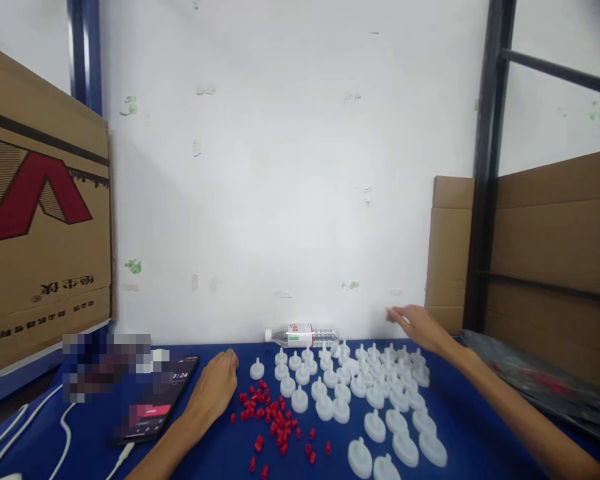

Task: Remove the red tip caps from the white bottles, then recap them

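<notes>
Head view: my left hand (pixel 215 390) rests on blue desk (pixel 480 427), lower centre-left, fingers curled under; cannot tell if they grip anything. Red caps (pixel 275 417) scattered just beside it. My right hand (pixel 417 327) hovers centre-right, fingers spread, empty, over far edge of white knobbed pieces (pixel 360 393). Pieces probably light, stiff plastic; pinch by top stub. Caps tiny, probably slippery.

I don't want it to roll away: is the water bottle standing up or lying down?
Lying down. The water bottle rests on its side on the blue table by the wall, cap pointing left.
</notes>
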{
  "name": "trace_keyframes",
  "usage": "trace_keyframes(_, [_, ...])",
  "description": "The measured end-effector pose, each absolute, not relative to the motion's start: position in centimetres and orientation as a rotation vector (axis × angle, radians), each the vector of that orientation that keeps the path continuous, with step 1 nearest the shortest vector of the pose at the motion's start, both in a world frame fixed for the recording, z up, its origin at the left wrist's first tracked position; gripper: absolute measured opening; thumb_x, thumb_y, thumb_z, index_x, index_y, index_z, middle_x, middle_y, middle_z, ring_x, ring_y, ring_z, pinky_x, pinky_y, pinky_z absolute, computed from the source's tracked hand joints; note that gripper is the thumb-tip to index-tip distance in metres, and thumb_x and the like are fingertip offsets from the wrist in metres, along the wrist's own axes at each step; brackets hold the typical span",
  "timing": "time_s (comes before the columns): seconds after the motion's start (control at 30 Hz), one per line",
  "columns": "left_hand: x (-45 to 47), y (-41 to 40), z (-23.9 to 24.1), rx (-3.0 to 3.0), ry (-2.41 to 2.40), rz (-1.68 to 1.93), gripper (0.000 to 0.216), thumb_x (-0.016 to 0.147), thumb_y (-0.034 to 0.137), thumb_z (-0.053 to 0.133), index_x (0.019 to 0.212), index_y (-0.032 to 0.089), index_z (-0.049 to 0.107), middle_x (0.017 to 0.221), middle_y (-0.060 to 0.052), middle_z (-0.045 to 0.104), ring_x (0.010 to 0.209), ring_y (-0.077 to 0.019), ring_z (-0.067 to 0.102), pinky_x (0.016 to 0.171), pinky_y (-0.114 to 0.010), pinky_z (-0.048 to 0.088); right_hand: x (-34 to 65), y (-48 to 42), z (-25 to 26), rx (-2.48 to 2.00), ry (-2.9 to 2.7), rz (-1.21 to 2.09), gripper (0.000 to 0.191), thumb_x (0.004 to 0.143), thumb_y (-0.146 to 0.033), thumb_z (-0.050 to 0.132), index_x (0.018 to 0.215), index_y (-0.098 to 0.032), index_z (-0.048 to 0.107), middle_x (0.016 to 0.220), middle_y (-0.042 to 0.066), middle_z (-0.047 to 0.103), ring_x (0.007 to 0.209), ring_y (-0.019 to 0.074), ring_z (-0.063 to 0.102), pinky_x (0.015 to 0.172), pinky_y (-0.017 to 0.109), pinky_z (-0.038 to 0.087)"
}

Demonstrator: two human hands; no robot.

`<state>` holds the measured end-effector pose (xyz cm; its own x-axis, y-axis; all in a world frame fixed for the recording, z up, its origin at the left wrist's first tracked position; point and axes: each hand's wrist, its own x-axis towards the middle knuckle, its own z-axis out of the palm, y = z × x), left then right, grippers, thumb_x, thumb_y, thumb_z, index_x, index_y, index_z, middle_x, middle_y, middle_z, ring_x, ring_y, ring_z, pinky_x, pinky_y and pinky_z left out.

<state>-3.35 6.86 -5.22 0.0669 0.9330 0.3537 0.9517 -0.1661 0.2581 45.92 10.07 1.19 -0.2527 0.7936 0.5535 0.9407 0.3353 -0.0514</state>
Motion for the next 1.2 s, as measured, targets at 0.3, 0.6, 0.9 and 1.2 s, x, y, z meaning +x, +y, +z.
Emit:
trace_keyframes(0.3, [-3.1, 7.6, -5.5, -2.130, -2.054, -0.469, 0.031, 0.102, 0.018, 0.029, 0.106, 0.015, 0.059, 0.095, -0.014, 0.074, 0.092, -0.0302, 0.072, 0.075, -0.036, 0.047, 53.9, 9.4, -6.1, -1.843, -2.038, -0.218, 0.036, 0.100, -0.034, 0.029, 0.103, -0.022, 0.064, 0.108, 0.012, 0.074, 0.099, 0.0306, 0.071, 0.083, 0.037, 0.049])
trace_keyframes(0.6, [-3.2, 7.7, -4.8, -2.177, -1.992, -0.334, 0.036, 0.103, 0.022, 0.025, 0.110, 0.016, 0.060, 0.101, -0.015, 0.075, 0.096, -0.0329, 0.072, 0.075, -0.040, 0.051, 52.9, 10.3, -8.0, -2.079, -1.969, -0.181, 0.026, 0.098, -0.026, 0.035, 0.115, -0.021, 0.055, 0.101, 0.014, 0.073, 0.094, 0.0325, 0.070, 0.077, 0.037, 0.043])
trace_keyframes(0.9, [-3.4, 7.3, -3.9, -2.327, -1.845, -0.214, 0.031, 0.103, 0.026, 0.031, 0.107, 0.018, 0.060, 0.104, -0.013, 0.073, 0.101, -0.0289, 0.071, 0.082, -0.037, 0.050, 52.2, 10.0, -7.2, -2.140, -1.973, -0.182, 0.024, 0.100, -0.026, 0.035, 0.115, -0.024, 0.053, 0.098, 0.011, 0.073, 0.093, 0.0300, 0.071, 0.075, 0.034, 0.041])
trace_keyframes(1.2, [-3.4, 7.2, -3.9, -2.333, -1.834, -0.187, 0.032, 0.103, 0.024, 0.030, 0.111, 0.017, 0.060, 0.108, -0.014, 0.072, 0.103, -0.0281, 0.070, 0.085, -0.037, 0.050, 52.2, 10.1, -7.2, -2.131, -1.976, -0.183, 0.022, 0.099, -0.023, 0.037, 0.113, -0.024, 0.054, 0.103, 0.010, 0.073, 0.095, 0.0285, 0.070, 0.077, 0.033, 0.041])
